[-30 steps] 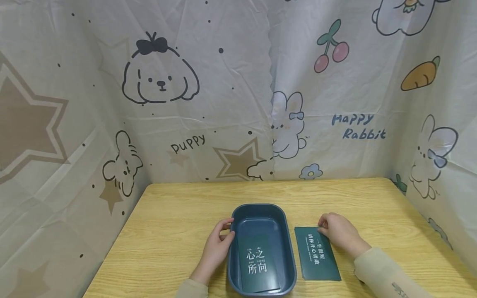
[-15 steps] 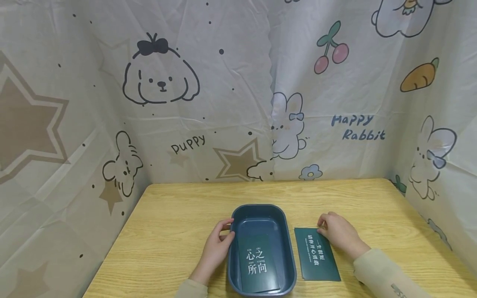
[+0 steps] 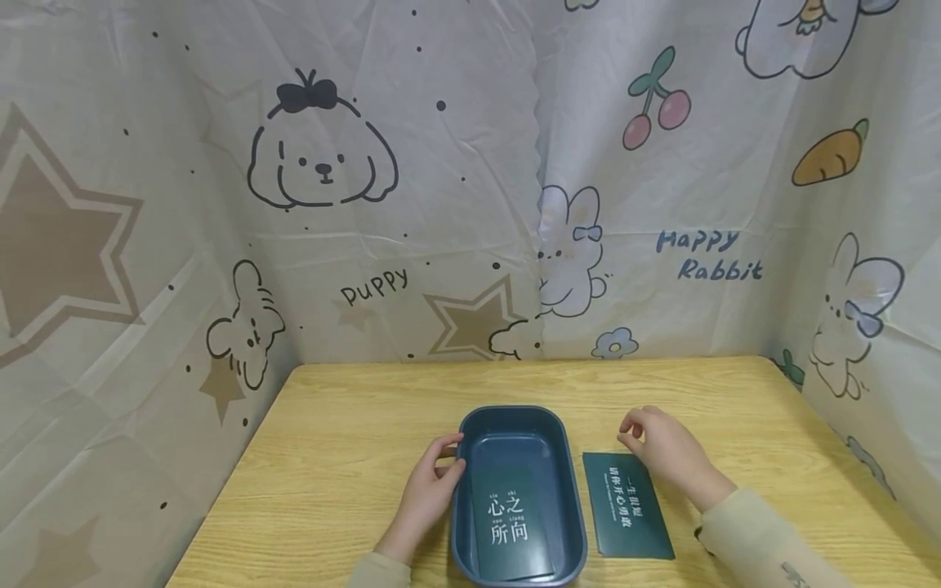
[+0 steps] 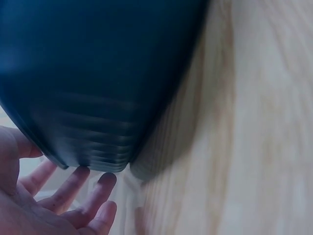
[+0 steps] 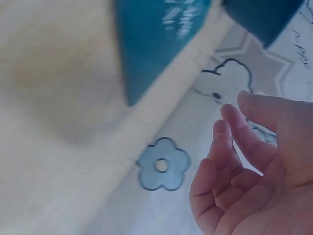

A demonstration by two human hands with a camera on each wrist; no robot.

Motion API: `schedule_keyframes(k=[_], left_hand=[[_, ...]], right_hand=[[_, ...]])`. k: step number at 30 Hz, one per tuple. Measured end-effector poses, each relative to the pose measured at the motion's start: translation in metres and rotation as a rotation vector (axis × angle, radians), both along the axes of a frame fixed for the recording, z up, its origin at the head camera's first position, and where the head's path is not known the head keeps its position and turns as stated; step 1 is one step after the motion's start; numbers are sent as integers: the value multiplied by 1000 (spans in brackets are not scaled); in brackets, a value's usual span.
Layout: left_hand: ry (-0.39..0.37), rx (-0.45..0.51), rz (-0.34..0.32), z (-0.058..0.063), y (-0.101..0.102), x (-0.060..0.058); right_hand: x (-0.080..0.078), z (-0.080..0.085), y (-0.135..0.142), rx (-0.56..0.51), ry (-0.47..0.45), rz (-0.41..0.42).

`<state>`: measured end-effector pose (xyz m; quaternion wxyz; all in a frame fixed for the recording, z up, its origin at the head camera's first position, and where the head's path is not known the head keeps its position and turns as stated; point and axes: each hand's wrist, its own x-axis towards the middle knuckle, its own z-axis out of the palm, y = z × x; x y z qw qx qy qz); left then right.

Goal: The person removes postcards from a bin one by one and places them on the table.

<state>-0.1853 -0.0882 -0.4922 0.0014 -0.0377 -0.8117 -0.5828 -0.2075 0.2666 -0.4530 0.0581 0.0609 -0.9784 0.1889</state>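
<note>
In the head view a dark blue rectangular tray point(image 3: 474, 420) stands on the wooden table, and a dark green card point(image 3: 515, 563) with white characters lies inside it. My left hand point(image 3: 426, 490) touches the tray's left rim with thumb and fingertips; the left wrist view has the fingers point(image 4: 100, 193) against its outer wall. Right of the tray, a second green card point(image 3: 625, 535) with white writing lies on the table. My right hand point(image 3: 665, 441) hovers at that card's far right corner, fingers loosely curled and holding nothing. A gap separates hand and card point(image 5: 156, 44) in the right wrist view.
Pale wooden table point(image 3: 353, 416) surrounds the tray and card. A cream curtain point(image 3: 441, 188) with cartoon prints hangs behind the table and along both sides.
My right hand has let go of the card's corner and shifted slightly up and left. Both cards, the tray and my left hand stay in place; the head view tilts slightly.
</note>
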Motion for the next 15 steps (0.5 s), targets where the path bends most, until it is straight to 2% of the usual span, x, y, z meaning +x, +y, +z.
schedule_keyframes(k=[6, 15], left_hand=[[-4, -14, -15, 1, 0, 1], [-5, -63, -34, 3, 0, 0]], right_hand=[[7, 19, -19, -28, 41, 44], [17, 33, -60, -135, 31, 164]])
